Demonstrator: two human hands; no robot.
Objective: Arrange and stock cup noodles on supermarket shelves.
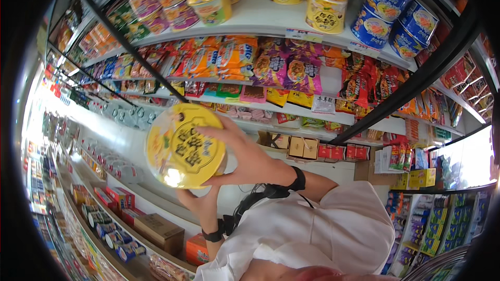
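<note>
A yellow instant noodle tub [187, 146], its round printed lid facing up towards me, is held in front of a shelving unit. My right hand [250, 154] grips it from the right, fingers spread over the edge of the lid and thumb at the near rim. From below, my left hand [203, 203] supports the near side of the tub. Its fingertips are partly hidden behind the tub. Black bands circle both wrists. More yellow noodle tubs [326, 2] stand stacked on the upper shelf, beside stacked blue tubs [375, 15].
Bagged noodles [236, 56] and purple packets [304, 68] fill the shelf below. A black post [414, 86] slants across the right side. Left of me, a low shelf holds cans [117, 238] and a cardboard box [160, 232]. Water bottles [121, 168] stand beyond.
</note>
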